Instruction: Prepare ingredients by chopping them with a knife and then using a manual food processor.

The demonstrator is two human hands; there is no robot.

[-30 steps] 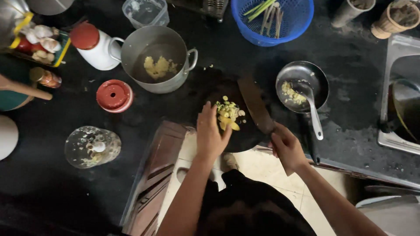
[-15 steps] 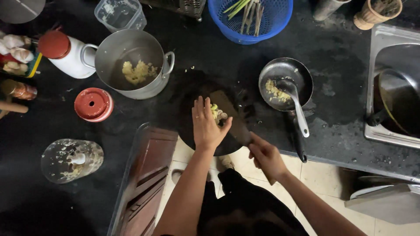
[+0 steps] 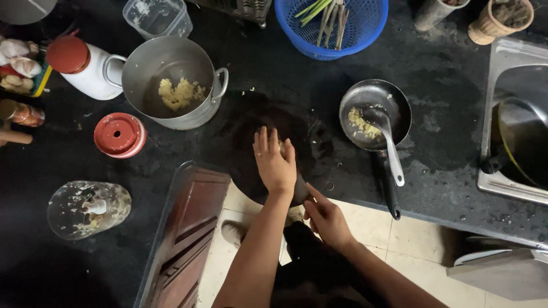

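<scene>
A dark round chopping board [image 3: 240,134] lies on the black counter. My left hand [image 3: 274,162] rests flat on it, palm down and fingers together, covering the yellow chopped pieces and most of the knife blade. A short part of the knife [image 3: 300,193] shows below that palm. My right hand [image 3: 326,219] is closed around the knife's handle at the counter's front edge.
A steel pot [image 3: 171,85] with yellow mash stands left of the board, a small pan with a spoon [image 3: 374,117] to the right. Around them are a blue basket [image 3: 331,25], red lid [image 3: 119,135], white jug [image 3: 85,65], glass jar [image 3: 85,208] and sink [image 3: 516,125].
The yellow pieces visible beside my left hand are now hidden under my flat palm. The knife blade has slid under that hand, and my right hand has drawn closer to it.
</scene>
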